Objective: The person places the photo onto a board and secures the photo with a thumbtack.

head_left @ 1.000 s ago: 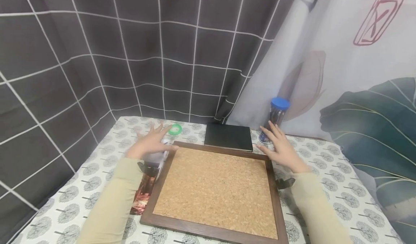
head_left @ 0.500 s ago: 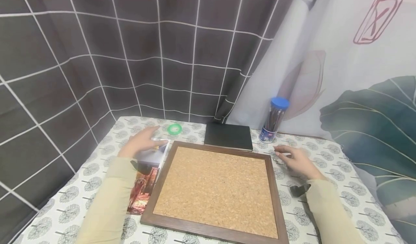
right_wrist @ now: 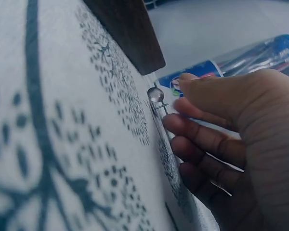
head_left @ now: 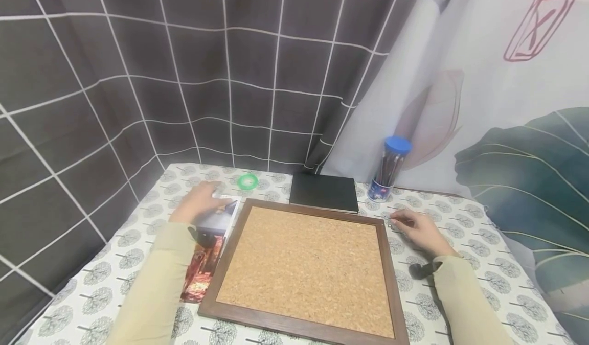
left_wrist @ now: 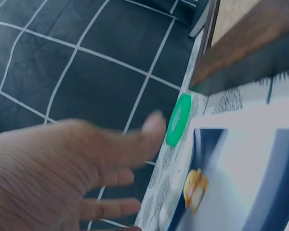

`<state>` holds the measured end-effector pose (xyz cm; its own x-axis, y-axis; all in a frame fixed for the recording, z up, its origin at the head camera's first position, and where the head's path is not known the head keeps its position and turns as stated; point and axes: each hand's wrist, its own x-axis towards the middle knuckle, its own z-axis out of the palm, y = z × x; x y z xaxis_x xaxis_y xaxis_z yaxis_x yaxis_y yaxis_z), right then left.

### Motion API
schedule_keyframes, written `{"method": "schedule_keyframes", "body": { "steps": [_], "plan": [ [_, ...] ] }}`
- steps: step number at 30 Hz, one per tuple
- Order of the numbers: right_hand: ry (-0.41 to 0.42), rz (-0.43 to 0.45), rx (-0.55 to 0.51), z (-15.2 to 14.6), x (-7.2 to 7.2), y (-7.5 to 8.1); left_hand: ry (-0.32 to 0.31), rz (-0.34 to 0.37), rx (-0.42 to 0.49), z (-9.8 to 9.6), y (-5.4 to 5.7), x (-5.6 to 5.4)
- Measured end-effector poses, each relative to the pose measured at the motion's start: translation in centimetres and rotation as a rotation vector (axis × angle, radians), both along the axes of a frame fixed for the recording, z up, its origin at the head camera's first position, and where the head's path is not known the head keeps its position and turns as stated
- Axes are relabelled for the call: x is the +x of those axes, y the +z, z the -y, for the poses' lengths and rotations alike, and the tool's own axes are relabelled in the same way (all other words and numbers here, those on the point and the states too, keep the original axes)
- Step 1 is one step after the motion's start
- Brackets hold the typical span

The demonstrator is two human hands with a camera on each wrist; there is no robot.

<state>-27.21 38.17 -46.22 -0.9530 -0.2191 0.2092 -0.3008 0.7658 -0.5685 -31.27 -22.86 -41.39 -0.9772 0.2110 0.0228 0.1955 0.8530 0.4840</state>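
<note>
The brown-framed cork board (head_left: 308, 268) is bare. By its left edge, a glossy colour print (head_left: 202, 271) lies below your relaxed, empty left hand (head_left: 194, 202); off its far right corner, your loosely curled, seemingly empty right hand (head_left: 422, 230) is beside a clear bead (right_wrist: 155, 95).

A tree-print tablecloth (head_left: 118, 263) is laid flat. Behind it, a white-gridded dark curtain (head_left: 184, 97) is hung beside a pale leaf-print curtain (head_left: 497, 97).

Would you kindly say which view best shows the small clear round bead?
The right wrist view shows the clear round bead close and uncovered; the head view leaves it too small to identify; the left wrist view lacks it.
</note>
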Motion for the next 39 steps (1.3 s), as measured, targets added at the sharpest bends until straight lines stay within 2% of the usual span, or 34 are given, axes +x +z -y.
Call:
{"method": "schedule_keyframes", "body": {
  "steps": [5,12,16,28,35,39],
  "plan": [
    [-0.033,0.011,-0.017,0.3,0.1,-1.0,0.091,0.077,-0.026,1.2,-0.3,0.3],
    [-0.074,-0.005,-0.032,0.9,0.1,-1.9,0.116,0.196,0.038,2.2,-0.4,0.6],
    [-0.066,-0.047,-0.023,0.9,-0.2,-2.1,0.124,0.234,0.023,2.2,-0.3,0.5],
    [-0.033,-0.106,-0.020,0.7,-0.4,-2.2,0.132,0.232,0.045,2.1,-0.6,0.1],
    [-0.062,-0.130,-0.023,0.4,-0.4,-2.3,0.151,0.230,0.087,2.0,-0.9,-0.1],
    [-0.083,-0.138,-0.024,0.3,-0.4,-2.2,0.122,0.175,0.103,2.0,-0.6,-0.2]
  ]
}}
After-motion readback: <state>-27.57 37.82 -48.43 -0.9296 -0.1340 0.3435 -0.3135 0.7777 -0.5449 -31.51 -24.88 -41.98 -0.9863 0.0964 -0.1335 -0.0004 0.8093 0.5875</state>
